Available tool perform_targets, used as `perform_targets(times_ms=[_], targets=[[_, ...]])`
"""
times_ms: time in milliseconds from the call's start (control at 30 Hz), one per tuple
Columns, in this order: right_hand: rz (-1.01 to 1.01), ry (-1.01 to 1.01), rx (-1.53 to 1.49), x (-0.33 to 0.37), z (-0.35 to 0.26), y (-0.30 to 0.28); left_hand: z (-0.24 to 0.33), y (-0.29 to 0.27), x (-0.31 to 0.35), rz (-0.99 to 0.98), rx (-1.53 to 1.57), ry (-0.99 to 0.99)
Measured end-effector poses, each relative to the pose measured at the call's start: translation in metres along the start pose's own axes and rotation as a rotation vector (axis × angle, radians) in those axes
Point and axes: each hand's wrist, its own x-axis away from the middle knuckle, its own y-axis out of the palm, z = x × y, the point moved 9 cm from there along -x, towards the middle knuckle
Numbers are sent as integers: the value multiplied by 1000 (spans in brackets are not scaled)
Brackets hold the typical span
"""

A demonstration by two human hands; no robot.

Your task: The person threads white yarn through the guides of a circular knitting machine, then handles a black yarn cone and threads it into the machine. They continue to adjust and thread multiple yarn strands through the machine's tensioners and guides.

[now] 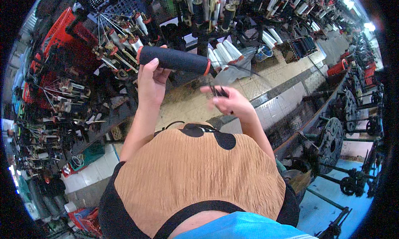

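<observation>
My left hand (153,79) grips a long bobbin of black thread (174,59) near its left end, thumb on the side facing me. The bobbin has orange-red rims and lies nearly level, tilting slightly down to the right. To the right of it, my right hand (232,102) is closed, partly smeared by motion. Loose black thread (214,88) runs between its fingers, with dark strands trailing up near the bobbin's right end. Whether anything else is in that hand, I cannot tell.
Ahead stand racks of upright bobbins (214,10). White bobbins (226,52) lie beside a grey plastic bag (237,71) on the tiled floor (187,104). Machinery with toothed wheels (332,143) lines the right; a red crate (58,35) and more bobbins (118,52) are at left.
</observation>
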Motion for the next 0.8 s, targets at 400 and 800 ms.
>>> perform_targets(times_ms=[400,800], targets=[[1398,-796,-43,187,-90,-154,17,-31,8,28,-35,-48],[1469,-689,-624,250,-48,-227,39,-56,8,-52,-49,-1]])
